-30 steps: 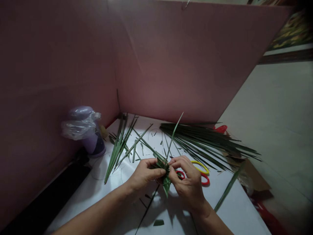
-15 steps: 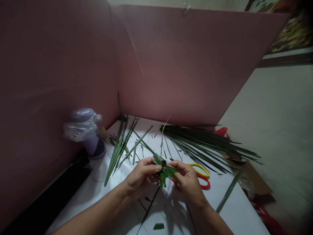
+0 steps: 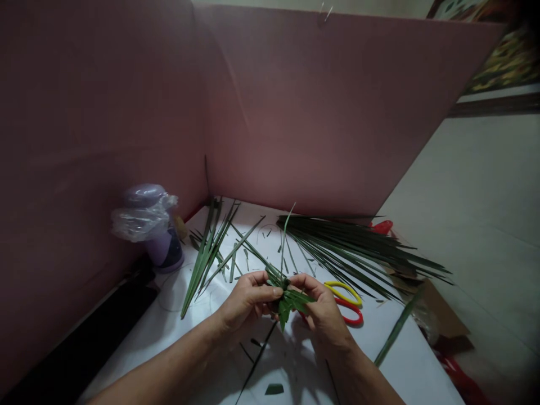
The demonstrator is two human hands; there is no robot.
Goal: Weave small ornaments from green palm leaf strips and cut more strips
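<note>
Between both hands is a small piece of folded or woven green leaf (image 3: 287, 306), with jagged tips hanging down and a thin pale strip rising from its top. My left hand (image 3: 253, 298) pinches its left side, thumb on top. My right hand (image 3: 320, 306) grips the right side, fingertips meeting near the dark knot-like middle. The fingers partly hide how the strips cross. Just behind my right hand lie scissors (image 3: 350, 320) with one yellow and one red handle, their blades hidden by the hand.
Long leaf strips (image 3: 337, 242) fan out at the back right. More strips (image 3: 206, 253) lie at the left, with cut scraps around. A purple container (image 3: 162, 247) with clear plastic stands left. Pink panels (image 3: 295, 112) wall the white table (image 3: 169, 337). A cardboard piece (image 3: 442, 309) is at right.
The view has shifted slightly. Both hands stay on the leaf piece, whose jagged tips have turned a little and sit slightly farther right.
</note>
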